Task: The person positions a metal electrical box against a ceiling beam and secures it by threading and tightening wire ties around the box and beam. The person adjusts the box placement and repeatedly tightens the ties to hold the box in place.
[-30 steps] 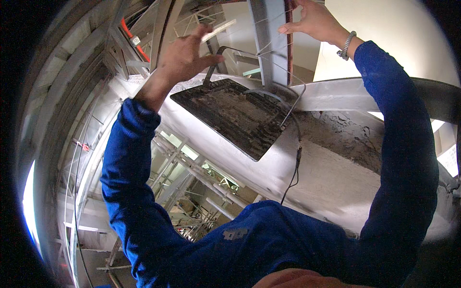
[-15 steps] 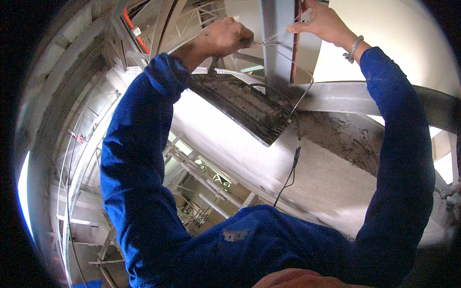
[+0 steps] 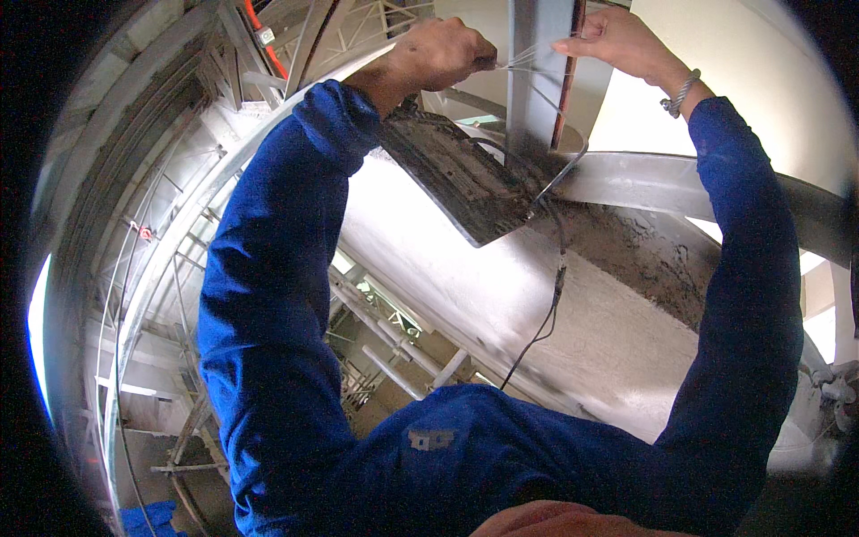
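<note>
My left hand (image 3: 443,55) is a closed fist at the top, gripping thin pale wire (image 3: 526,61) just left of an upright steel beam (image 3: 531,107). Across the beam, my right hand (image 3: 622,43) pinches the other end of the strands between thumb and fingers. Several strands stretch between the hands in front of the beam. One loops down toward a dusty, dark rectangular floodlight-like fixture (image 3: 456,170), which hangs tilted below my left hand. From its right corner a black cable (image 3: 558,285) drops toward my chest.
A curved grey steel beam (image 3: 635,179) runs right from the upright. Below lies a broad pale dusty surface (image 3: 501,277). On the left are a curved metal rail (image 3: 121,376) and thin cables; lower structural framework shows beneath my left arm. An orange-red strip (image 3: 265,36) is at upper left.
Both hands keep their hold on the wire and appear slightly farther right. The fixture has tilted a little, its lower corner now higher and farther left in view.
</note>
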Tool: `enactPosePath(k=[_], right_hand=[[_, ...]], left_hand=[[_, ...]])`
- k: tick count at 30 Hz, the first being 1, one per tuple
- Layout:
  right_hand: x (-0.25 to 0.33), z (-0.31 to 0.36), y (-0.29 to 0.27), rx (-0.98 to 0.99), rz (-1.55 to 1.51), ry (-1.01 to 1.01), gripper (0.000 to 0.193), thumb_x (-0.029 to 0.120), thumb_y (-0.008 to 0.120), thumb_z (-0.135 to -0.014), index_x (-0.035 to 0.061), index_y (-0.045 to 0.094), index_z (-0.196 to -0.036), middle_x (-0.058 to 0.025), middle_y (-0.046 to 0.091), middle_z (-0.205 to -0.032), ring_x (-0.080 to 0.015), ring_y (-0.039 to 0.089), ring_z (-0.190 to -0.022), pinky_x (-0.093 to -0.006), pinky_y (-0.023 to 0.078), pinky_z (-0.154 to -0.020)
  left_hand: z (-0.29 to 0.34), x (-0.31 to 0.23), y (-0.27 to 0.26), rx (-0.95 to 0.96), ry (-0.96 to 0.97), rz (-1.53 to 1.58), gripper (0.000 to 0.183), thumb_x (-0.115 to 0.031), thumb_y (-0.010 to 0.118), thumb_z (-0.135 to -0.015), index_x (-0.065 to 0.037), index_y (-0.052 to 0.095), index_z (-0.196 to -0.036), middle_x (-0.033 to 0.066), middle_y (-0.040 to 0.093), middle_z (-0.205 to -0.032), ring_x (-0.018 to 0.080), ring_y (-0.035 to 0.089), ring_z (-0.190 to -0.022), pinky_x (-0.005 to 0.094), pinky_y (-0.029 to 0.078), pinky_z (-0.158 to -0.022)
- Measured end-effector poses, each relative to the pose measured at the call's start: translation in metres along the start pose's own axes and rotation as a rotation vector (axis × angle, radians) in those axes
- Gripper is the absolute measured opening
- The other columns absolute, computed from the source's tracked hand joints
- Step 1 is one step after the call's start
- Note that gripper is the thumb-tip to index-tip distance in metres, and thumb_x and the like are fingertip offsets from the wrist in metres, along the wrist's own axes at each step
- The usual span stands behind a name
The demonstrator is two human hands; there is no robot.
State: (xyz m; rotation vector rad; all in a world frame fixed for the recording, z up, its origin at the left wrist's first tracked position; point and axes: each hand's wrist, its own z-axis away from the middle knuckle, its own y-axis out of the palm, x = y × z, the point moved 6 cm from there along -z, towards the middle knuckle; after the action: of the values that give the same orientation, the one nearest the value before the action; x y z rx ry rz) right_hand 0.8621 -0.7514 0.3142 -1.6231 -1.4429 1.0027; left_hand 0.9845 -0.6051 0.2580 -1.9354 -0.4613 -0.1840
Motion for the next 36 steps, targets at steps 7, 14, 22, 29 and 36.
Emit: enactPosePath(k=[7,14,22,29,36], right_hand=[[-0.004,0.007,-0.021,0.181,-0.190,0.093,0.053,0.052,0.072,-0.079,0.0011,0.064,-0.066,-0.0067,0.059,-0.061,-0.0158,0.053,-0.059,-0.0340,0.042,-0.055],[0.061,0.022,0.017,0.219,0.039,-0.209,0.065,0.061,0.065,-0.081,0.0028,0.059,-0.052,-0.0072,0.045,-0.045,-0.0218,0.049,-0.044,-0.0368,0.039,-0.046],[0.073,0.035,0.035,0.226,0.009,-0.202,0.045,0.031,0.048,-0.093,-0.0054,0.068,-0.075,-0.0271,0.062,-0.070,-0.0426,0.065,-0.072,-0.0489,0.053,-0.075],[0.072,0.037,0.034,0.229,0.047,-0.202,0.047,0.029,0.045,-0.095,-0.0069,0.067,-0.075,-0.0282,0.062,-0.071,-0.0436,0.065,-0.073,-0.0480,0.053,-0.078],[0.071,0.032,0.027,0.221,-0.005,-0.173,0.045,0.029,0.047,-0.093,-0.0070,0.067,-0.076,-0.0279,0.062,-0.069,-0.0423,0.065,-0.071,-0.0480,0.053,-0.077]], left_hand=[[-0.003,0.002,0.004,-0.008,0.027,0.009,0.025,-0.024,0.052,-0.091,-0.017,0.072,-0.104,0.0146,0.070,-0.099,0.0336,0.068,-0.091,0.0443,0.054,-0.083],[0.000,0.000,0.003,-0.107,0.110,-0.011,0.019,-0.021,0.058,-0.086,-0.009,0.070,-0.095,0.0162,0.069,-0.090,0.0360,0.066,-0.082,0.0456,0.053,-0.075],[-0.004,0.002,0.002,-0.060,0.100,0.032,0.025,-0.029,0.065,-0.083,-0.005,0.069,-0.091,0.0118,0.068,-0.078,0.0316,0.065,-0.074,0.0424,0.051,-0.073],[0.006,0.006,-0.011,0.027,-0.002,0.244,0.022,-0.022,0.065,-0.078,-0.007,0.069,-0.094,0.0168,0.068,-0.083,0.0342,0.065,-0.078,0.0433,0.050,-0.068],[-0.004,0.012,-0.029,0.210,-0.024,0.448,0.035,-0.037,0.075,-0.072,-0.005,0.070,-0.086,0.0149,0.069,-0.080,0.0301,0.064,-0.074,0.0425,0.048,-0.066]])
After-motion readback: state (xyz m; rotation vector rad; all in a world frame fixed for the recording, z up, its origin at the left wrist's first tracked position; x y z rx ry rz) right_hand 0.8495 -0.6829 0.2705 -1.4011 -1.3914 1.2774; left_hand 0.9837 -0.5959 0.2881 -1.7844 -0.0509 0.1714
